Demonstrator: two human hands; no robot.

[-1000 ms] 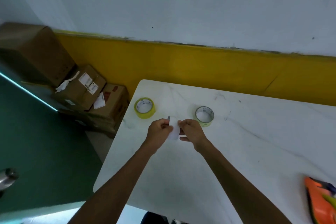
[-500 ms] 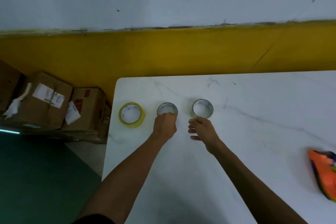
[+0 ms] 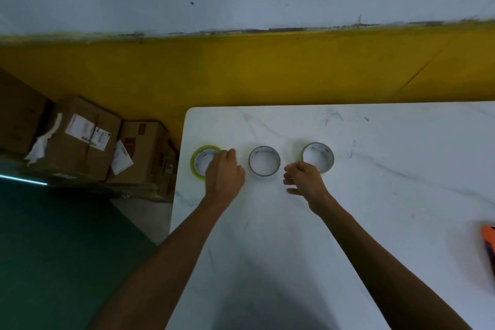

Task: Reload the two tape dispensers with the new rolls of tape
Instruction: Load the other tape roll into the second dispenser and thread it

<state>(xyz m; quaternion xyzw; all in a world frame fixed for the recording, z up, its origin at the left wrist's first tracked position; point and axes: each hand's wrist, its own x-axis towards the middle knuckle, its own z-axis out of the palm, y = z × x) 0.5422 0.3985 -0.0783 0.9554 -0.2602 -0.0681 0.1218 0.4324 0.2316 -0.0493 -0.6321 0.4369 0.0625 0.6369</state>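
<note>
White marble-look tabletop, and three rings sit in a row near its far left corner. Furthest left is the yellow tape roll, lying flat; the left hand is over its right side, fingers curled down onto the rim, and whether they actually grip it or only rest there cannot be told from this angle. Centre of the row, the empty grey core stands alone, touched by neither hand. On the right, the second grey ring, a thin pale band around its base, sits just beyond the right hand. That hand hovers loosely open, fingers half curled, holding nothing, knuckles just short of the ring. At the right edge, a sliver of an orange tape dispenser, well apart from the rings. Off the tabletop to the left, cardboard boxes are stacked against the yellow wall band, above a green floor.
</note>
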